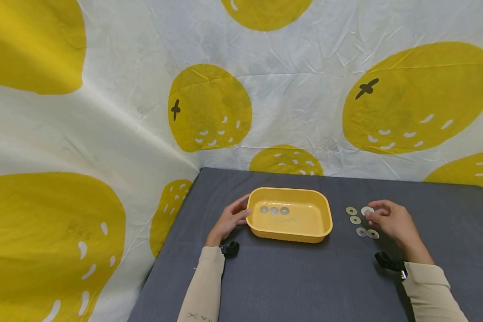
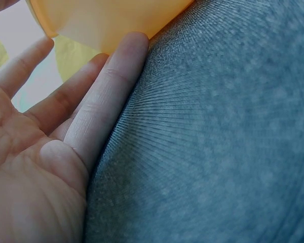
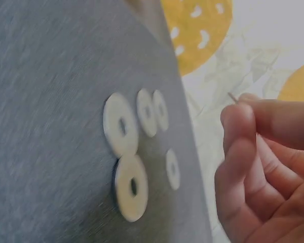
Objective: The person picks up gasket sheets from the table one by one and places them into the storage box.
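Note:
A yellow tray (image 1: 290,232) stands on the dark cloth, with several round metal washers (image 1: 274,210) in a row inside it. My left hand (image 1: 227,221) rests at its left end; the thumb tip lies at the rim, and in the left wrist view straight fingers (image 2: 96,109) touch the outer wall. To the right of the tray, my right hand (image 1: 394,221) pinches a thin washer (image 3: 233,97) between thumb and index finger, seen edge-on in the right wrist view. Several loose washers (image 3: 120,124) lie flat below that hand, two of them touching or overlapping.
Dark grey cloth (image 1: 290,286) covers the table. Behind and to the left hangs a white sheet (image 1: 290,107) printed with yellow fruit shapes, meeting the table's back edge. Black wrist cameras (image 1: 230,249) sit on both wrists.

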A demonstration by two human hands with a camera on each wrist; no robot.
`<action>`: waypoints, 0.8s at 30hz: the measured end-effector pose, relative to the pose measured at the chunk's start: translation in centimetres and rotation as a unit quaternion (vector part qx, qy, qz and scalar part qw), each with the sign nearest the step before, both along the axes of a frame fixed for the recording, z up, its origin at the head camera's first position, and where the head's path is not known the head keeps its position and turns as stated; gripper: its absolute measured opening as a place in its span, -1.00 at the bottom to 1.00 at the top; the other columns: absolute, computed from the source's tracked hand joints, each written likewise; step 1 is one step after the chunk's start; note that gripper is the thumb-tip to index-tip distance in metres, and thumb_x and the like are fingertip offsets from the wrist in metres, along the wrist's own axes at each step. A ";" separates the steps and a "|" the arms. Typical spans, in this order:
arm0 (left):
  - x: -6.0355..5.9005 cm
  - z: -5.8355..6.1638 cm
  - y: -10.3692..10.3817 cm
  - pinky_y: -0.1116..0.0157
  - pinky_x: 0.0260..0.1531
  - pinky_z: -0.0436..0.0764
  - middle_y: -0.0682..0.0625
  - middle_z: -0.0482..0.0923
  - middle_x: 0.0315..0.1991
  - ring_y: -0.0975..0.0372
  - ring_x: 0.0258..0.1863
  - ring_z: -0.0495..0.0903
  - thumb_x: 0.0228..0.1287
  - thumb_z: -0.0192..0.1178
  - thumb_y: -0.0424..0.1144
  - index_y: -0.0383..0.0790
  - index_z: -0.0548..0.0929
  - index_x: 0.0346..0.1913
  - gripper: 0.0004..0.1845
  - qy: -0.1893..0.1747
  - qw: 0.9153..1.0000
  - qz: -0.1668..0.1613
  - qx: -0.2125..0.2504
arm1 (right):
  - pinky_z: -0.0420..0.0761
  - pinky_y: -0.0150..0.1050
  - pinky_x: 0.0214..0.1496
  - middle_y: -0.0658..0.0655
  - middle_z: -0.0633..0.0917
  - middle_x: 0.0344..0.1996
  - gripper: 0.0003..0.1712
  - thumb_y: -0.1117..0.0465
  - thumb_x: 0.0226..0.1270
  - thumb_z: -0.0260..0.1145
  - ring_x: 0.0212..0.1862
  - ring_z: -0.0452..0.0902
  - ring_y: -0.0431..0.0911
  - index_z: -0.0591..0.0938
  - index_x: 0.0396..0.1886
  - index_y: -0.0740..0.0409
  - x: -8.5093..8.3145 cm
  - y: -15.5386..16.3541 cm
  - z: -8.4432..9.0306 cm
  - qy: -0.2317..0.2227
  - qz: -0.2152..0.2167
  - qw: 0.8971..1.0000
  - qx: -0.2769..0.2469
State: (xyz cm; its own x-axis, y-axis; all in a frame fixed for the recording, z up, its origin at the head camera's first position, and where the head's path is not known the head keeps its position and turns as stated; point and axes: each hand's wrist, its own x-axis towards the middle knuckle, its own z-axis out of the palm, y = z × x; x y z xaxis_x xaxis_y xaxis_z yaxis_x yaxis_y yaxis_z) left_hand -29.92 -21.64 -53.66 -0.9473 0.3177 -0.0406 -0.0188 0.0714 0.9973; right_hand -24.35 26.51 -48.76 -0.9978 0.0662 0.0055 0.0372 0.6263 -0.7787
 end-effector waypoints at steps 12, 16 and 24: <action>0.0 -0.1 0.0 0.18 -0.03 0.78 -0.23 0.49 0.30 0.00 0.16 0.65 0.45 0.29 -0.16 0.25 0.39 0.51 -0.37 0.000 1.000 -0.001 0.004 | 0.71 -0.41 -0.32 0.17 0.82 -0.30 -0.53 0.25 0.51 0.29 -0.38 0.70 -0.34 0.50 0.30 0.38 0.5 -3.5 3.2 0.066 0.025 0.997 -0.035; 0.1 -0.1 0.0 0.18 -0.02 0.77 -0.22 0.49 0.30 0.02 0.16 0.65 0.44 0.30 -0.15 0.26 0.39 0.50 -0.37 -0.003 1.000 -0.001 0.004 | 0.71 -0.43 -0.34 0.15 0.82 -0.30 -0.51 0.27 0.48 0.32 -0.39 0.70 -0.37 0.50 0.31 0.38 0.3 -4.8 4.1 0.071 0.038 0.995 -0.059; -0.1 0.0 -0.1 0.18 -0.01 0.77 -0.21 0.49 0.31 0.14 0.10 0.67 0.45 0.29 -0.15 0.24 0.38 0.52 -0.37 0.000 1.000 -0.002 0.001 | 0.71 -0.42 -0.29 0.36 0.79 -0.10 -0.51 0.18 0.49 0.33 -0.33 0.72 -0.36 0.52 0.32 0.24 -0.1 -7.7 4.9 0.058 0.036 0.996 -0.058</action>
